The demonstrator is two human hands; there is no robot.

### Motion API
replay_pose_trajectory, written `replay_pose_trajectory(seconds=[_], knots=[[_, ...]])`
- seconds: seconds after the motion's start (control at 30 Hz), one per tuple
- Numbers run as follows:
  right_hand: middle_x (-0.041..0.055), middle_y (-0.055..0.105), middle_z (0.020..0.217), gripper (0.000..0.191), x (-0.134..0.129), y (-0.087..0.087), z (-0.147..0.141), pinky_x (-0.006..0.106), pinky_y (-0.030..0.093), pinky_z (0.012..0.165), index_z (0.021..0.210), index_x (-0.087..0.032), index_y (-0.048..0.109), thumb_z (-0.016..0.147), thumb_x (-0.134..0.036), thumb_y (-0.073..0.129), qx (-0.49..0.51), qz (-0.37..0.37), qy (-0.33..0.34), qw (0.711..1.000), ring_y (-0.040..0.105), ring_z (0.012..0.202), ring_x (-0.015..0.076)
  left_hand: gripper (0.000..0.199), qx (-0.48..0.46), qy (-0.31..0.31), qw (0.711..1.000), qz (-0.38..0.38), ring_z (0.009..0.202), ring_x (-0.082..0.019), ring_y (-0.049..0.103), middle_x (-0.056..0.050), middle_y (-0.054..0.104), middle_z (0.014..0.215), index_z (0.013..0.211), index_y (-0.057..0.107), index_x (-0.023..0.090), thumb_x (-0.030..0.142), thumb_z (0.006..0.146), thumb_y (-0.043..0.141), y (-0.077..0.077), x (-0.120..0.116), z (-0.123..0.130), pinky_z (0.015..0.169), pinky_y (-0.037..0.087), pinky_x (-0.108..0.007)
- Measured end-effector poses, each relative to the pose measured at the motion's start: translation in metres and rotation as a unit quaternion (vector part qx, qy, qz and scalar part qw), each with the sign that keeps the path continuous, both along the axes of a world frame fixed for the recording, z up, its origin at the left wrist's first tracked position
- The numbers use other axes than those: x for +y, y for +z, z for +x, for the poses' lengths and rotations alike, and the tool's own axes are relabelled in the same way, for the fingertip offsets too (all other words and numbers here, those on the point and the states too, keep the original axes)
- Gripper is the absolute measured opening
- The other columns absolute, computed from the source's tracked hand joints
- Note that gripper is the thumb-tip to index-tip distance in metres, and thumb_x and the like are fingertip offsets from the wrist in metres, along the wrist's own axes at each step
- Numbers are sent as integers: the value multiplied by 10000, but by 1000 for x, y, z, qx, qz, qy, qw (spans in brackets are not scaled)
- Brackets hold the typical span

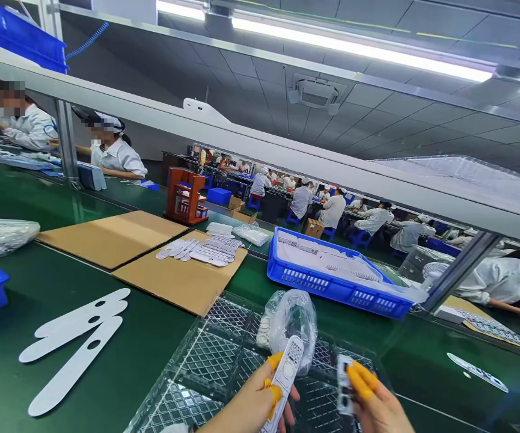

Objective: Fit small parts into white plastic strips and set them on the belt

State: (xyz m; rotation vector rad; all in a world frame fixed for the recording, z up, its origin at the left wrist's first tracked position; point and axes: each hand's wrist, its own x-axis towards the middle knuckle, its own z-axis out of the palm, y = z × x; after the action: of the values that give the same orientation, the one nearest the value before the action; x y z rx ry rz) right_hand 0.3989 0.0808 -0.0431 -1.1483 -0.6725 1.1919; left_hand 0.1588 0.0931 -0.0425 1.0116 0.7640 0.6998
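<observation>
Room: a wide factory workshop (314, 96) under a grey panel ceiling, with long fluorescent lights and rows of workers in white at far benches.
Counter: a long green conveyor counter (61, 288) runs across the view under a grey metal overhead rail (260, 150).
Co-workers: one person in a white shirt (115, 156) sits beyond the counter at upper left, and another, in a white sleeved shirt (503, 282), reaches across at right.
Crate: a blue plastic crate (336, 279) holds stacked white pieces, just past the tray.
Cardboard: two flat brown cardboard sheets (115, 237) lie on the counter, the nearer one bearing a pile of white strips (201, 249).
Loose strips: three long white strips with holes (74, 349) lie side by side on the green surface at left.
Tray: a transparent gridded plastic tray (205, 355) sits directly below the hands.
Bag: a crumpled transparent plastic bag (291, 328) rests in the tray.
Left hand: the left hand (250, 403) holds a long white perforated strip (284, 376) upright above the tray.
Right hand: the right hand (374, 406) holds a small white-and-dark piece (344, 385) above the tray.
Fingers: yellow-capped fingers (359, 379) on both hands are closed, grasping their pieces.
</observation>
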Motion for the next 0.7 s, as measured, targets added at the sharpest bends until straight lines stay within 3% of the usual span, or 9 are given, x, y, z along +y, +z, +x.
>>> replay_pose_trajectory(seconds=[0.07,0.2,0.43,0.53,0.7], knots=[[79,702,848,417,14,12,-41,275,508,664,885,-166,677,519,-312,813,-38,6,103,994,636,790,220,405,13,10,1000,12,643,-98,590,-67,593,964,1128,429,161,125,726,395,4,0,-1,536,444,-209],[55,683,724,420,29,14,-85,259,502,534,807,-147,669,479,-364,817,-88,55,57,993,623,667,204,499,9,14,1000,9,588,-76,568,-22,597,844,1171,416,182,85,683,375,13,2,-2,511,414,-183],[31,650,632,437,29,-2,-87,306,539,553,750,-160,642,415,-368,829,-111,54,15,992,621,633,217,428,4,2,1000,-2,552,-56,554,-14,621,834,1105,475,191,94,697,391,13,5,0,490,390,-159],[23,643,637,439,26,-4,-87,292,542,573,760,-166,626,424,-367,823,-118,51,-20,991,616,639,202,344,2,-2,1000,7,566,-62,563,-26,615,866,1122,462,187,202,780,423,8,4,1,498,406,-168],[-4,623,671,510,27,-15,-81,268,537,597,875,-176,589,448,-327,823,-103,46,-27,993,607,632,169,407,0,-7,1000,17,602,-76,577,-59,611,918,1204,396,168,324,830,431,0,6,1,519,417,-186]])
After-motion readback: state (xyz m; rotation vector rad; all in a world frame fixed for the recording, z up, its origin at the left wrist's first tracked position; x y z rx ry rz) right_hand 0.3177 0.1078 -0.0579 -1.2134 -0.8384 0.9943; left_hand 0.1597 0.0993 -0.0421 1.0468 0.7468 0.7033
